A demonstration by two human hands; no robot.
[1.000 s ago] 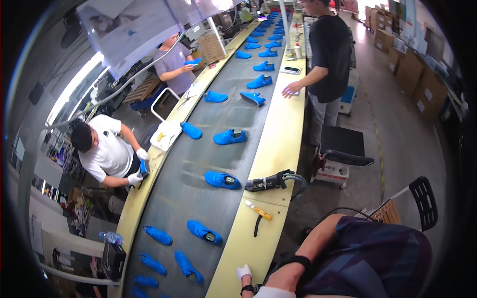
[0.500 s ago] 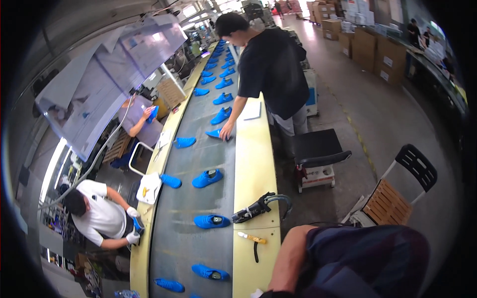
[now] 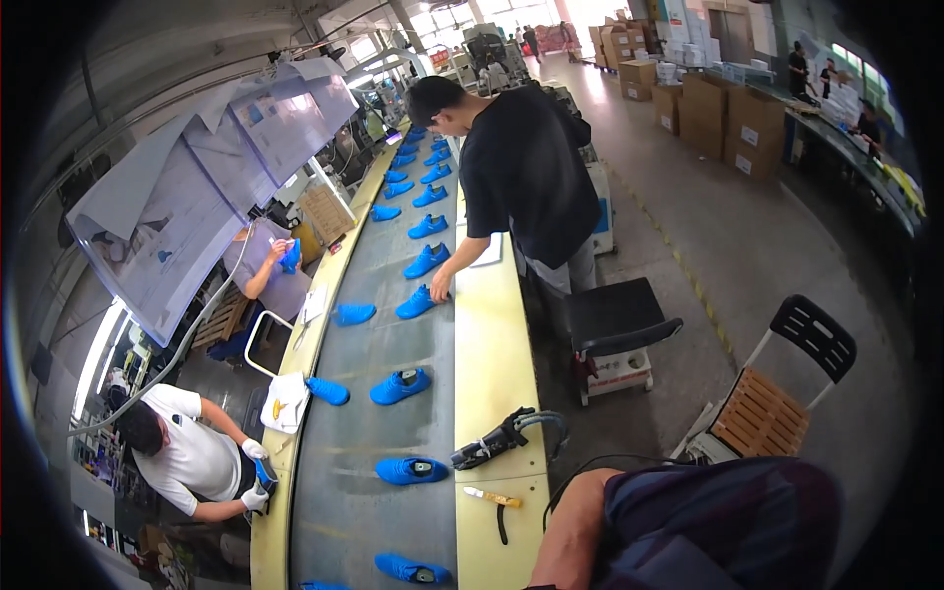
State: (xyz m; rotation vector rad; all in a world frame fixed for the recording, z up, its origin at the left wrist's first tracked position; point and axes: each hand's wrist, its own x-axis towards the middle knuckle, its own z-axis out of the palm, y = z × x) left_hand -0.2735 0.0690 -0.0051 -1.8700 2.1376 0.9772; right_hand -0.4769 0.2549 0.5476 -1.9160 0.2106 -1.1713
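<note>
Left of the conveyor belt (image 3: pixel 339 516), a co-worker's white gloves (image 3: pixel 255 499) had hold of something bluish. Blue shoes (image 3: pixel 411 471) sat along the belt, and at its right edge a black-shirted person's bare hand (image 3: pixel 440 285) was on one. Just right of the belt lay a black tool (image 3: pixel 489 447) and a yellow one. My forearm (image 3: pixel 573 531) came in below those, but my hands were out of frame, so can't tell how open, or holding what. Cartons (image 3: pixel 752 133) way right of the belt had white labels, print too tiny to read.

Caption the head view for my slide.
Blue shoes line a grey conveyor; a co-worker in black has a hand on one.
</note>
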